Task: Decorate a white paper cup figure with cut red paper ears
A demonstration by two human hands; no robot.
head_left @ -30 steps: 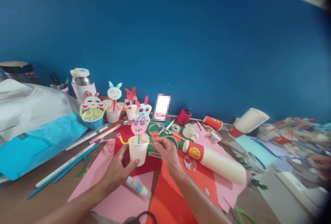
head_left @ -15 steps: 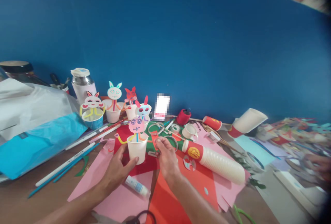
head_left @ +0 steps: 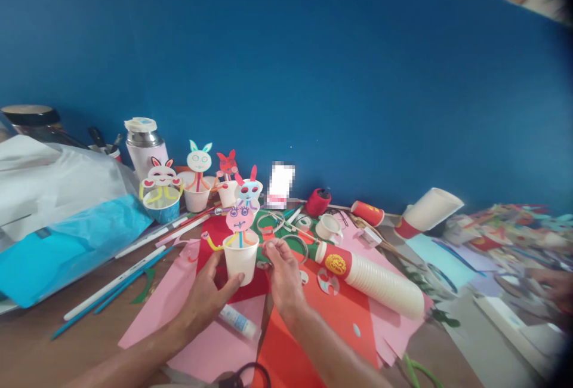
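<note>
My left hand [head_left: 206, 292] grips a white paper cup [head_left: 240, 261] from its left side, thumb across the front. A pink paper face [head_left: 239, 218] with drawn eyes and mouth stands up out of this cup on coloured strips. One yellow arm bends out over the cup's left rim. Just right of the cup is my right hand [head_left: 284, 274], its thumb and forefinger pinched together near the rim; what lies between them is too small to make out. Behind stand more cups with figures: a blue face with red ears [head_left: 248, 191], a red one [head_left: 227, 165] and a white one [head_left: 199, 161].
A glue stick [head_left: 239, 321] lies below the cup on pink paper [head_left: 197, 346]. Stacked cups [head_left: 385, 283] lie to the right. Plastic bags [head_left: 67, 245] and a thermos [head_left: 145, 143] are at left. Black scissor handles [head_left: 253, 367] show at the bottom edge. Another person's hand [head_left: 550, 286] is far right.
The held cup and its pink face have shifted slightly right. My right hand has come closer to the cup, and the red piece seen at its fingertips before is no longer visible there.
</note>
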